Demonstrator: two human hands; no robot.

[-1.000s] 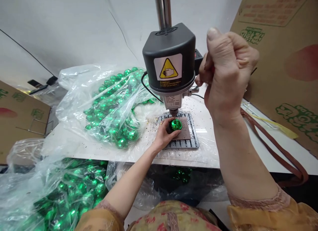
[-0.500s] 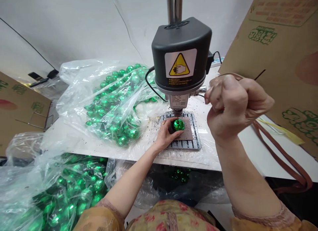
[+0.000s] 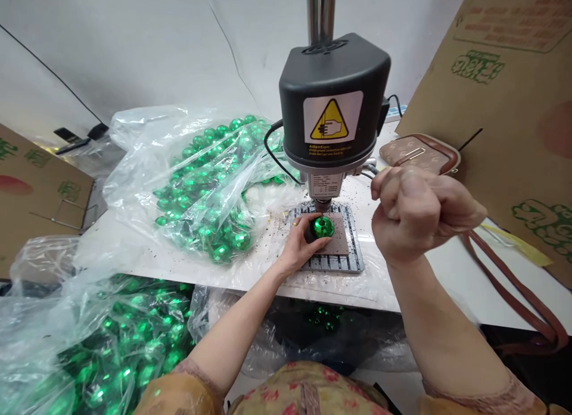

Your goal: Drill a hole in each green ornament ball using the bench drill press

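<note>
"Starting nearest, how was the right hand (image 3: pixel 424 215)?"

"Clenched, beside the black-housed metal drill press (image 3: pixel 335 105); I couldn't tell whether it enclosed a lever."

"And the left hand (image 3: pixel 300 242)?"

"Farther in, its thumb and fingers grasped the shiny green faceted ball (image 3: pixel 324 227) from the left, over the flat brownish board (image 3: pixel 340 243), below the drill chuck (image 3: pixel 325 205)."

"How did that ball seem to handle?"

"Probably light, stiff and slippery, perhaps with a fragile shell. Low around its sides looked the best hold, away from the dark spot on top."

"Beyond?"

"A clear plastic bag (image 3: pixel 134 135) of similar green balls (image 3: pixel 218 189) lay to the left."
</note>
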